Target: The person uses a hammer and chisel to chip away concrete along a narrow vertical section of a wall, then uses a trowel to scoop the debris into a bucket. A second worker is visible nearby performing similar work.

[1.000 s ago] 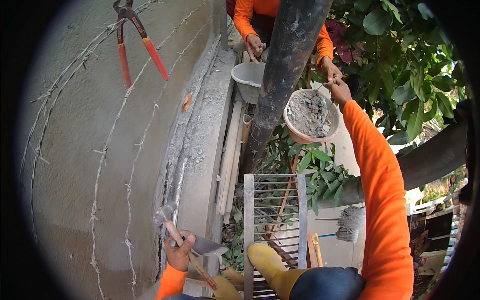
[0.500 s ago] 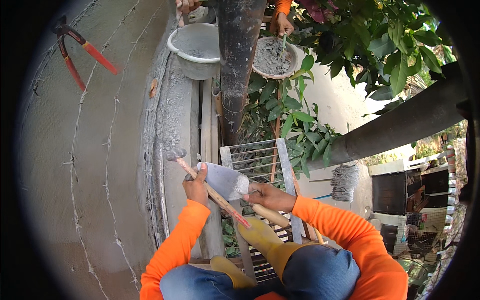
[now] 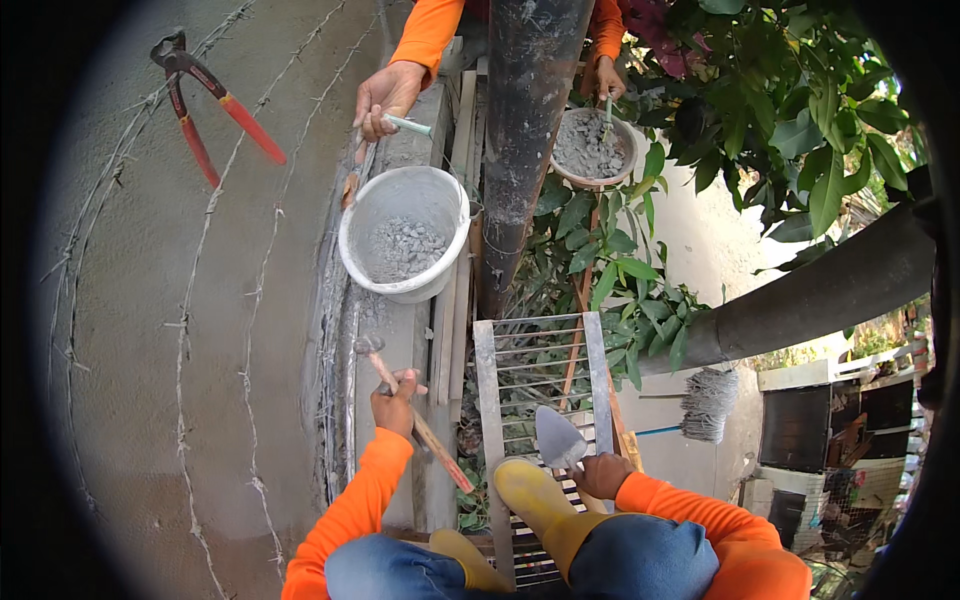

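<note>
My left hand (image 3: 395,405) is closed around the wooden handle of a hammer (image 3: 432,444), whose mortar-stained head points away from me above the ledge. Low on the right, my right hand (image 3: 600,474) grips a trowel (image 3: 559,437). Its grey blade tilts up over the ladder (image 3: 487,385); most of the handle is hidden by the hand. Ahead on the ledge is a white bucket (image 3: 455,250) with lumpy grey mortar inside. A co-worker's hand (image 3: 392,95) is just beyond it, holding a pale green rod-like piece.
Pincers (image 3: 245,128) with red handles hang on barbed wire (image 3: 262,270) along the left wall. A dark post (image 3: 520,130) rises past the bucket. Another co-worker's hand (image 3: 608,78) holds a smaller mortar bucket (image 3: 598,183). Leafy branches (image 3: 640,270) and a thick dark pipe (image 3: 780,285) lie rightward.
My right hand has drawn the trowel down and right, away from the hammer. The white bucket now appears nearer, and more of the co-worker's arm shows. The left hand still holds the hammer.
</note>
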{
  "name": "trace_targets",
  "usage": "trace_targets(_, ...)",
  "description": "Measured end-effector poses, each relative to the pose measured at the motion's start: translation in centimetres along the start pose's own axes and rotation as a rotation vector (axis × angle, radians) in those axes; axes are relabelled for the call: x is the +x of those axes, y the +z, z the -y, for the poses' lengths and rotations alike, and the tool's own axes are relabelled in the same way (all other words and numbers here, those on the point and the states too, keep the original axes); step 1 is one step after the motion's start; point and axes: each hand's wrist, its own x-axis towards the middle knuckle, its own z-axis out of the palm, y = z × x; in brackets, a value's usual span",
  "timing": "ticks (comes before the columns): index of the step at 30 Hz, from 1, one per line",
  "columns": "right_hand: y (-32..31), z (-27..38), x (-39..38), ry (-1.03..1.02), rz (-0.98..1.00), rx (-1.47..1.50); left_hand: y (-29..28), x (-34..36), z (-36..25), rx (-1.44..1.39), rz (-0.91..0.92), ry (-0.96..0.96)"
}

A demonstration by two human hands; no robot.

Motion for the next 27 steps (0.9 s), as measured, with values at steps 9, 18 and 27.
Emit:
trace_targets(9, -19.4, 9.9, 22.9, -0.202, -0.451, 0.865, -3.5, -3.9, 1.4, 0.021, 0.057, 0.074)
trace_targets(18, -18.6, 17.5, 29.7, 0.024, -0.341, 1.35, -7.7, -7.0, 3.0, 0.068, 0.073, 0.021)
trace_targets(27, -25.3, 11.7, 19.9, -0.194, -0.179, 1.205, -9.1, -6.7, 3.9, 0.073, -0.024, 0.053)
